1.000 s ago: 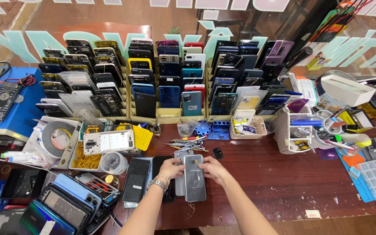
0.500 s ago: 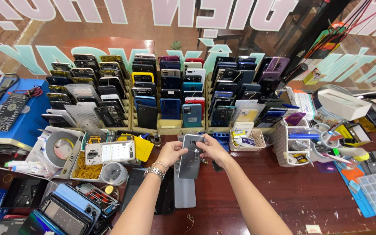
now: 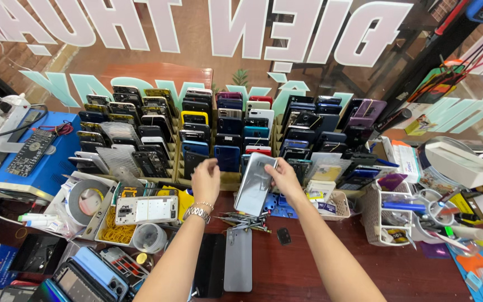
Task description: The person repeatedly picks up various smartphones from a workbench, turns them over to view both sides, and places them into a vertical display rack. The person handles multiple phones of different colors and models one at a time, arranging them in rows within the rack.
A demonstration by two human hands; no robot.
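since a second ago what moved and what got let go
The silver phone was lifted off the table toward the phone racks. Both hands held it; now only the right hand grips it, and the left hand is off it, open beside it. The grey phone and dark phone stayed flat on the table.

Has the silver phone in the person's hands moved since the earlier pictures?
Yes. The silver phone has gone up and away from the grey phone on the table, towards the phone rack.

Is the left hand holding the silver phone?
No, the left hand is open and empty; the right hand alone holds the silver phone.
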